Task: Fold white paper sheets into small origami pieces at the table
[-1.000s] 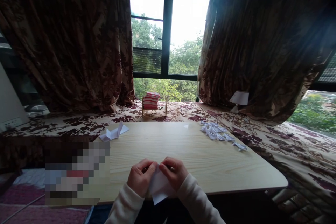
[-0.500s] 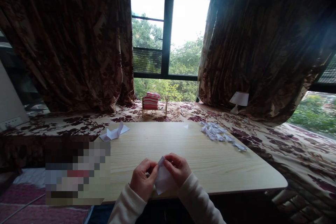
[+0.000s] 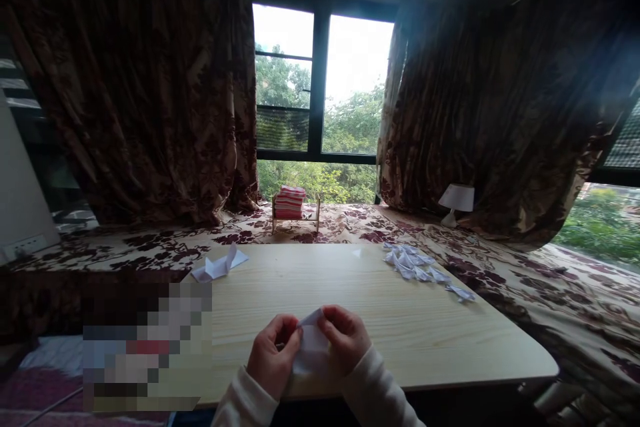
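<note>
Both of my hands are closed on one white folded paper (image 3: 311,347), held just above the near edge of a light wooden table (image 3: 400,320). My left hand (image 3: 273,355) pinches its left side with curled fingers. My right hand (image 3: 345,337) grips the right side, thumb and fingers pressed on the top corner. Most of the paper's lower part is hidden between my palms.
A pile of several small folded white papers (image 3: 417,263) lies at the table's far right. Another folded white paper (image 3: 219,265) sits at the far left corner. A blurred patch covers the near left. Behind are a striped stack on a small wooden stand (image 3: 293,203), a small lamp (image 3: 455,201), curtains and a window.
The paper has been turned up and folded tighter between my hands, which shifted slightly forward over the table. The view tilted down a little.
</note>
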Available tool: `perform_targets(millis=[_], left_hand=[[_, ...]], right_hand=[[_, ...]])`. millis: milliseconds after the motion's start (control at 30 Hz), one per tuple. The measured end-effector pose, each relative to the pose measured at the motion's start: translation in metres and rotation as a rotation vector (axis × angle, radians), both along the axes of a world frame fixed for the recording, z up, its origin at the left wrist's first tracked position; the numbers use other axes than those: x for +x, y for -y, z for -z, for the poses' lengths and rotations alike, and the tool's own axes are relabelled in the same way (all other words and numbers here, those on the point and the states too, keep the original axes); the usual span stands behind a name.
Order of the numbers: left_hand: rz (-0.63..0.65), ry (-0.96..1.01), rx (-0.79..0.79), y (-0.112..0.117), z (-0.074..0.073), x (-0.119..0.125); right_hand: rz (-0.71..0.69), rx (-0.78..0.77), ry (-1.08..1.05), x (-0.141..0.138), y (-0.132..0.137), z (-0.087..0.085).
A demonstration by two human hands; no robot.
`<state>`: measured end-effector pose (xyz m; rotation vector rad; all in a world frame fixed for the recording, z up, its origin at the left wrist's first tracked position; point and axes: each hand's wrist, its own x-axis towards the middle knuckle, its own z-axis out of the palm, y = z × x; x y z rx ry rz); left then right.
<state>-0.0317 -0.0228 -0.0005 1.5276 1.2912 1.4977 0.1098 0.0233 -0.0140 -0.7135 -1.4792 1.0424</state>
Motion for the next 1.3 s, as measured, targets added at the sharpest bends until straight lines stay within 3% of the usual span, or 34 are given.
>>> perform_targets(millis=[267, 733, 1000, 1133, 1300], left_hand=[[-0.043, 0.02, -0.003, 0.002, -0.004, 0.003], [-0.018, -0.239, 0.097, 0.005, -0.007, 0.006], [-0.121, 0.054, 0.06, -0.003, 0.003, 0.009], [-0.137, 0.202, 0.004, -0.005, 0.001, 0.007], [-0.115, 0.177, -0.02, -0.011, -0.001, 0.015]], right_hand=[[0.012, -0.009, 0.057, -0.002, 0.0, 0.004], [0.063, 0.048, 0.163, -0.004, 0.01, -0.01], [0.085, -0.116, 0.092, -0.004, 0.004, -0.01], [0.043, -0.028, 0.126, -0.004, 0.004, -0.007], [0.03, 0.048, 0.199, -0.004, 0.005, -0.003]])
